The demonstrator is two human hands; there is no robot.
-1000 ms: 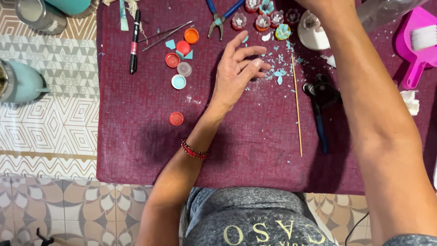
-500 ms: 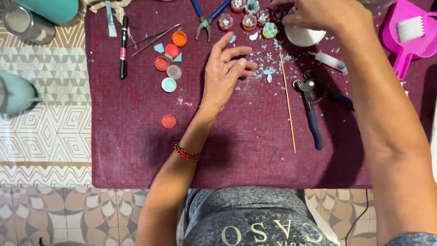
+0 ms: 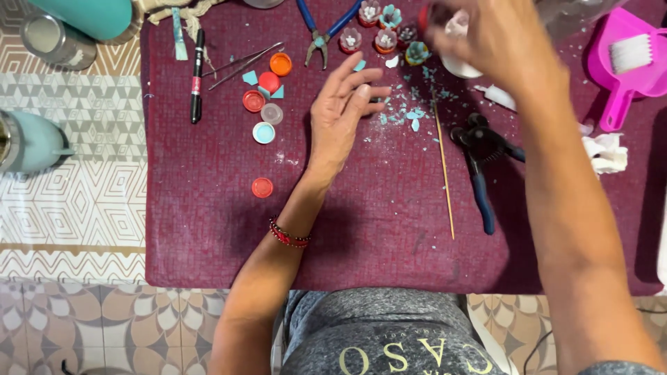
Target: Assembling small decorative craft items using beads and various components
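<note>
Nearest, a lone red cap (image 3: 262, 187) was seen on the maroon cloth (image 3: 208, 236), well to the left of the left hand (image 3: 340, 114). That hand was laid on the cloth with its fingers loosely spread, nothing pinched, and turquoise chips (image 3: 406, 117) were scattered just beside its fingertips. More caps (image 3: 264, 114) were grouped to its left, a skewer (image 3: 443, 167) and dark cutters (image 3: 479, 163) to its right. Farther off, the right hand (image 3: 486, 35) was raised and blurred; something small and pale seemed to be held, though the grip could not be made out. Beside it, several caps filled with chips (image 3: 379, 31) were lined up, judged finished, while the plain caps were judged still to be filled.
</note>
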